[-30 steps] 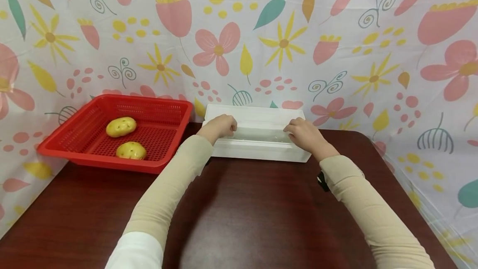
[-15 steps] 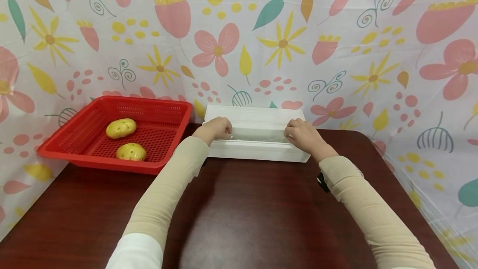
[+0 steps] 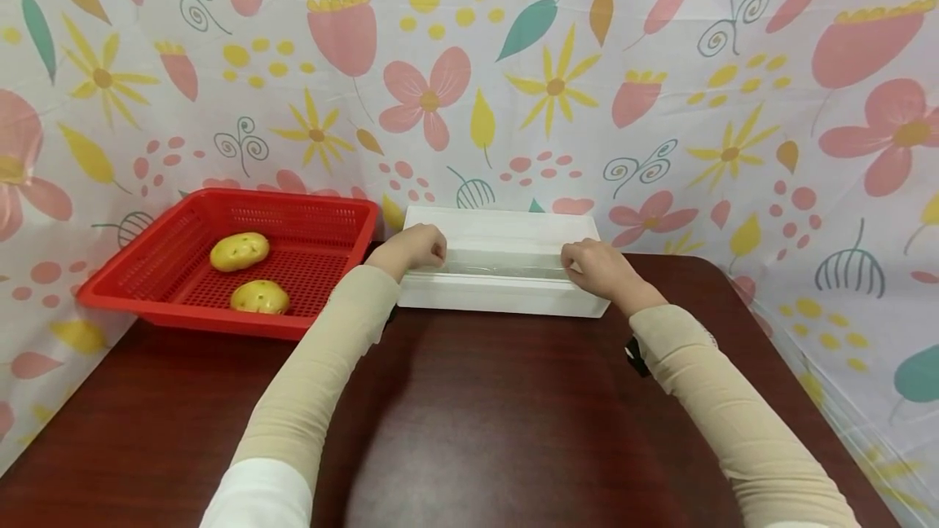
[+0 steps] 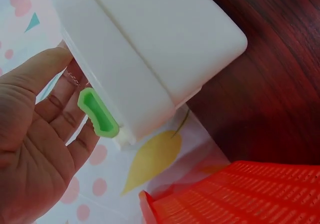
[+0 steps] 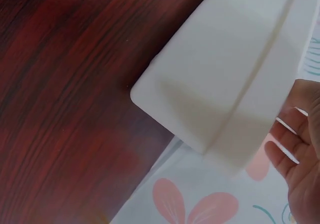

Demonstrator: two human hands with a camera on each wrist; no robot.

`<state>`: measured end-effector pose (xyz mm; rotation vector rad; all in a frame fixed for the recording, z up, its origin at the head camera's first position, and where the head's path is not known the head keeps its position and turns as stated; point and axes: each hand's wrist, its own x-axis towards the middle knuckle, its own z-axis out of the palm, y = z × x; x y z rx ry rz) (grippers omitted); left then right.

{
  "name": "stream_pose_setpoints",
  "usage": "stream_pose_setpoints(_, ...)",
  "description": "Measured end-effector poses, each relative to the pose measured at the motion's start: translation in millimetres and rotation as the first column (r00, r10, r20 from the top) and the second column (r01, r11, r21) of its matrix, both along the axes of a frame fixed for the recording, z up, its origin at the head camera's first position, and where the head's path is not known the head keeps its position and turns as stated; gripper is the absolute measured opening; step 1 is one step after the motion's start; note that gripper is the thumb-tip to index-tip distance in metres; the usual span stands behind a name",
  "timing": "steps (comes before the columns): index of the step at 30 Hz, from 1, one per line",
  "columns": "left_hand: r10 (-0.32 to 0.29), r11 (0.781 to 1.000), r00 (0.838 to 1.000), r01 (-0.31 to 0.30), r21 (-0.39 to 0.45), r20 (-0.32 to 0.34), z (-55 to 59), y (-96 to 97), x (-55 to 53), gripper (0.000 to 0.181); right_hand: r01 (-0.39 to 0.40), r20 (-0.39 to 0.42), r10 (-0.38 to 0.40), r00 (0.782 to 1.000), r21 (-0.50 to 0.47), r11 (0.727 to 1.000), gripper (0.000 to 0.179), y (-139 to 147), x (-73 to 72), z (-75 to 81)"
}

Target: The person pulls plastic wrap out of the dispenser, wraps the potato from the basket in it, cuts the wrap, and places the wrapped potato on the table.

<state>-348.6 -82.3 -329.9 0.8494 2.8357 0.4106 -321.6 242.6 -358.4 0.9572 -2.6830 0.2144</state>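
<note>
No text, label, brand, number or sign can be read in the head view or in either wrist view.
</note>
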Motion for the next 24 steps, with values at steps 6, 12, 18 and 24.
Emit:
stream_pose_setpoints(6,0.018,1.0,0.999,-0.018,0.01,0.029,-1.5,-4.1,2.6,0.009,0.092,0.182,-0.092,0.979,0.008,0.996,0.014,0,0.7,5.3)
stream_pose_setpoints(12,0.017,0.999,1.0,-0.018,0.041,0.026,-1.6,-8.5,5.1,0.008,0.102,0.266,-0.092,0.96,-0.023,0.995,0.025,1,-0.1,7.5)
stream_pose_setpoints(18,0.009,0.999,1.0,-0.009,0.032,0.017,1.9,-12.0,8.2,0.005,0.166,0.274,-0.159,0.948,0.0,0.986,0.02,10,2.1,8.3)
stream_pose_setpoints(24,-0.007,0.997,1.0,0.005,0.075,0.026,5.9,-16.7,9.7,0.004,0.192,0.279,-0.17,0.945,-0.051,0.98,0.013,19,5.7,11.3)
